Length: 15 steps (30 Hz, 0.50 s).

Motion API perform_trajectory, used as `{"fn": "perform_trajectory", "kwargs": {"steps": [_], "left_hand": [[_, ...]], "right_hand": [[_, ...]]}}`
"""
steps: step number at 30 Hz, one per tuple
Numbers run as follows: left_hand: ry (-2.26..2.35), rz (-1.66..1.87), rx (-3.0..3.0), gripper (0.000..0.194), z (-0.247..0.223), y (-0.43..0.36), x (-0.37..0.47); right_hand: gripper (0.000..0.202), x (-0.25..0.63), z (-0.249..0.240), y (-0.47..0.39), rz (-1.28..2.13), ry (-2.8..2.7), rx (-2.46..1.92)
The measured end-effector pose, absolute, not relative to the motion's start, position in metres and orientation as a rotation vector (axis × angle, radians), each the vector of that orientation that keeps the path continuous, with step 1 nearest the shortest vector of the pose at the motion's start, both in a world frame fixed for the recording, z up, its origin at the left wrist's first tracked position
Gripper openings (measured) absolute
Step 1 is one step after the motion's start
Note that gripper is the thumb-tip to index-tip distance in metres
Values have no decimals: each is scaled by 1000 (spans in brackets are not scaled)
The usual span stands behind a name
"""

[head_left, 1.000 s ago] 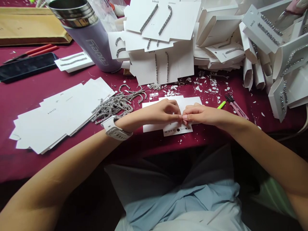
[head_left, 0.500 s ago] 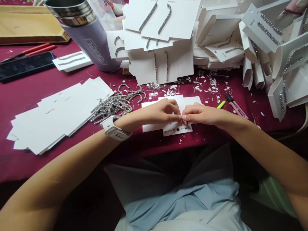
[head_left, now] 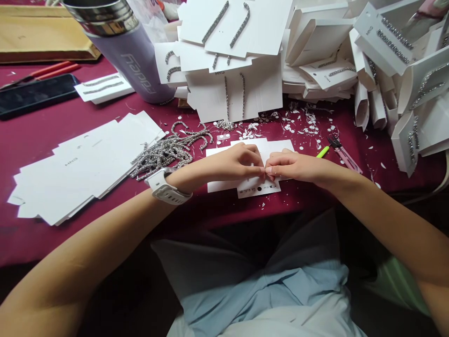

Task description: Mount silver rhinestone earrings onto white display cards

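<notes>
A white die-cut card lies on the dark red cloth near the table's front edge. Over its middle, my left hand and my right hand meet at the fingertips, both pinched closed. What the fingertips hold is too small to make out. A white watch is on my left wrist. Left of the hands lies a heap of silvery beaded strands, partly on a stack of flat white cards. A lime-green tool and pink-handled snips lie just beyond my right hand.
A lilac tumbler stands behind the cards, near a phone and a wooden tray. Cards bearing beaded strands are piled at the back centre; folded white boxes crowd the right. Paper scraps litter the cloth.
</notes>
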<state>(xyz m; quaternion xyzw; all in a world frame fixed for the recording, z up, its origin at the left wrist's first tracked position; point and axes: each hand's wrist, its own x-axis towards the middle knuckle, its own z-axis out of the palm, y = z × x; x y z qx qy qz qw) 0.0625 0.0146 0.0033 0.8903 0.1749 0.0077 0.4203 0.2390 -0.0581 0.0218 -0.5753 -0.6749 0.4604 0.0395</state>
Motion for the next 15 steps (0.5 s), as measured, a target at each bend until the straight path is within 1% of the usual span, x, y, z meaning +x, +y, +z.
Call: {"fn": "perform_trajectory", "kwargs": {"steps": [15], "left_hand": [[435, 7, 2210, 32, 3, 15, 64]], "right_hand": [[23, 241, 19, -58, 1405, -2069, -1734]]}}
